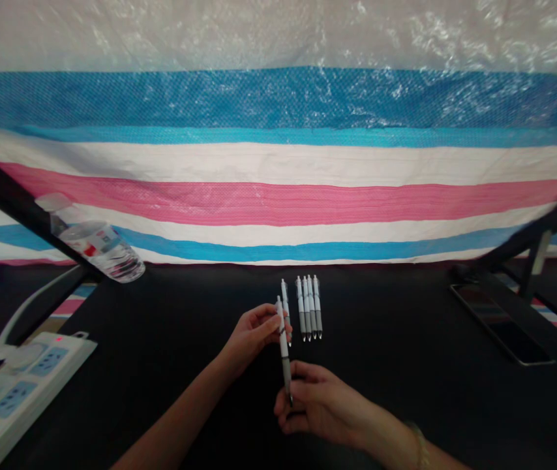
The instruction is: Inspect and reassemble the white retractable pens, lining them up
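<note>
We are facing a striped sheet (278, 202) that is hanging behind a black table (161, 339); at our left a white power strip (74, 356) is lying, beyond it a clear bottle (105, 251) is tilting in view, and at our right a dark phone (503, 326) is resting. Between these our two hands are meeting: our left hand (257, 329) is pinching the white upper barrel between thumb and fingers, with hardly any gap, while our right hand (320, 401) is gripping the grey lower part near the tip, thumb against fingers, the other fingers curling loosely. Just beyond, four pens (312, 307) are lying side by side, and a lone pen (285, 297) is lying to their left, partly hidden by our left fingers; we are not able to tell whether they are touching it. Smallest of all, the held pen (284, 352) is sitting between our hands, in front of that lone one. We are judging it light and stiff, not fragile, its smooth white barrel probably being the slippery part and the grey section offering the surer hold. Its long axis is running nearly straight away from us, leaning slightly left at the far end, the button end pointing toward the sheet and the writing tip toward us.
</note>
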The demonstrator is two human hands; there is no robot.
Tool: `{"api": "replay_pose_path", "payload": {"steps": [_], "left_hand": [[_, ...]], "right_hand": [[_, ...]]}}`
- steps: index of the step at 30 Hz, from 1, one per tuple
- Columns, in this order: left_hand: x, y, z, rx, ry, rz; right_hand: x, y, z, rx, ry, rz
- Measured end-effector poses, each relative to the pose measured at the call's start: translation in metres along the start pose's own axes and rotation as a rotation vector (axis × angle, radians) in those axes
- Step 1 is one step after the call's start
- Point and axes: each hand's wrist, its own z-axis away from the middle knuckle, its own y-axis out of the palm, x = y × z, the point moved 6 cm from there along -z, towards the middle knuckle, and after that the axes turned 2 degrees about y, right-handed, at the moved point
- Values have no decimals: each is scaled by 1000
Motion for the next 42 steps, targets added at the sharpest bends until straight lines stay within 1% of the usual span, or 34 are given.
{"api": "replay_pose_path", "payload": {"steps": [4, 16, 23, 30, 36, 42], "left_hand": [[-1, 1, 1, -12, -3, -4], [0, 2, 1, -2, 7, -29], [2, 0, 0, 0, 1, -26], [2, -2, 0, -30, 4, -15], [-2, 0, 3, -80, 15, -12], [-1, 1, 4, -115, 19, 12]], "right_hand": [[1, 0, 0, -17, 20, -14], [0, 2, 1, 1, 29, 60], [-4, -3, 1, -10, 41, 61], [-3, 2, 0, 29, 56, 78], [-9, -7, -4, 57, 64, 155], [-8, -6, -5, 76, 54, 193]]}}
